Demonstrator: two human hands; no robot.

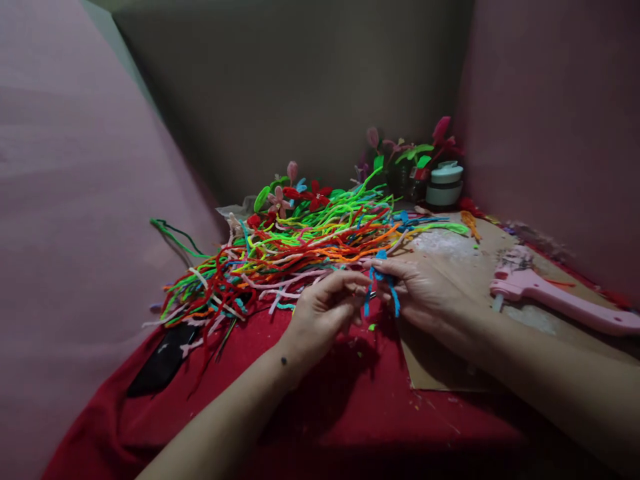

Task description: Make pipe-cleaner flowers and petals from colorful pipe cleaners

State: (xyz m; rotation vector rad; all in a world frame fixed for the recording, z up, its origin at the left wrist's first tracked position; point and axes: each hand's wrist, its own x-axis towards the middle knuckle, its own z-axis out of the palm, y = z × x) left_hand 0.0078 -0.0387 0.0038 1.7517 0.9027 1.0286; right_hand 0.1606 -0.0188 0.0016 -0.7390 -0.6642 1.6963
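Red cloth (350,413): deep shadow below the hands; anything dropped could get lost.
Fuzzy-stem pile (310,240): just beyond the fingers from where I stand; loose ends could snag.
Pink glue gun (565,300): on cardboard (493,237), near the right arm (525,360); if hot, a careless swing could burn.
Right hand (425,290): thumb and finger pinching blue stem piece (381,255).
Left hand (325,310): fingers curled beside it; can't tell whether gripping.
Blue stem piece: between both hands, ends dangling; uneven pull could distort it.

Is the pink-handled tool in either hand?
No, the pink-handled tool lies on the cardboard, apart from the left hand and the right hand, which pinches a blue piece.
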